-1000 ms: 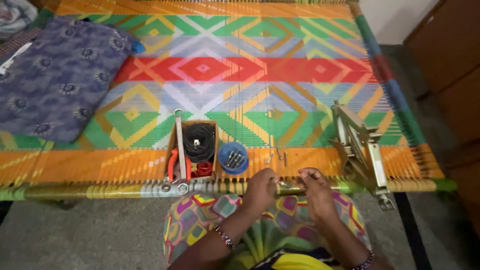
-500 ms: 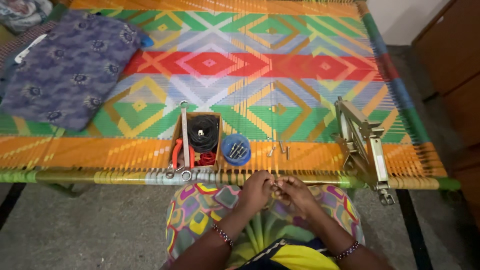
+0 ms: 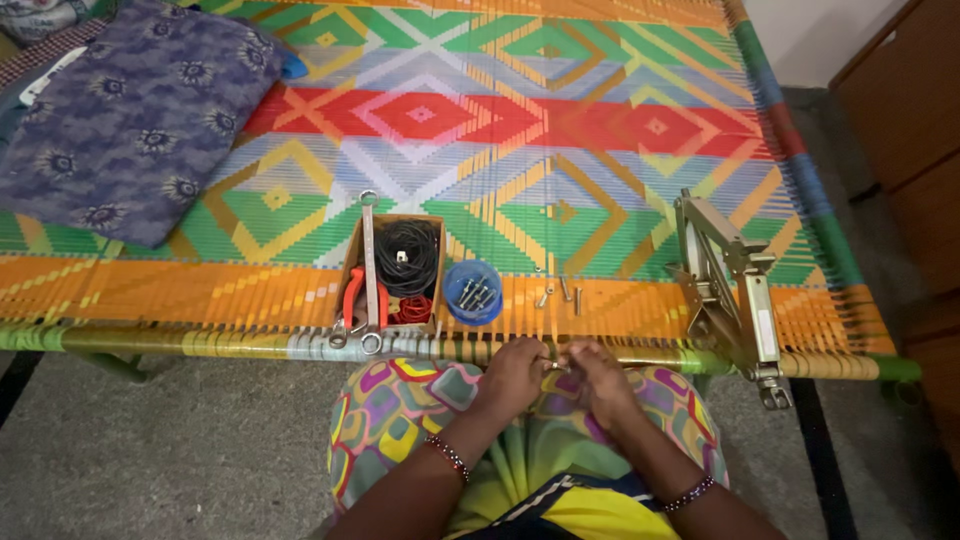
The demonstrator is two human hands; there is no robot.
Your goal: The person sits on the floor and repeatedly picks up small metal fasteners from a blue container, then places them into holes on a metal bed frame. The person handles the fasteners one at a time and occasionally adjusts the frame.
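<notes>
My left hand (image 3: 512, 378) and my right hand (image 3: 598, 378) meet over my lap at the near edge of a woven cot (image 3: 600, 130). Together they pinch a small metal part (image 3: 553, 366) between the fingertips; its exact kind is too small to tell. Just beyond the hands, a few loose bolts (image 3: 560, 293) lie on the orange weave. A blue round cup (image 3: 472, 292) with several screws sits left of them. Beside it stands a cardboard box (image 3: 392, 270) with coiled black cable, red rings and red-handled pliers. A long spanner (image 3: 369, 270) lies across the box.
A metal bracket assembly (image 3: 728, 285) stands at the cot's right near edge. A folded purple patterned cloth (image 3: 130, 120) covers the far left. Wooden furniture (image 3: 910, 150) stands to the right. Grey floor (image 3: 180, 450) lies below, and the cot's wrapped rail (image 3: 200, 343) runs in front.
My hands have drawn closer together around the small part. The camera has shifted slightly nearer and downward.
</notes>
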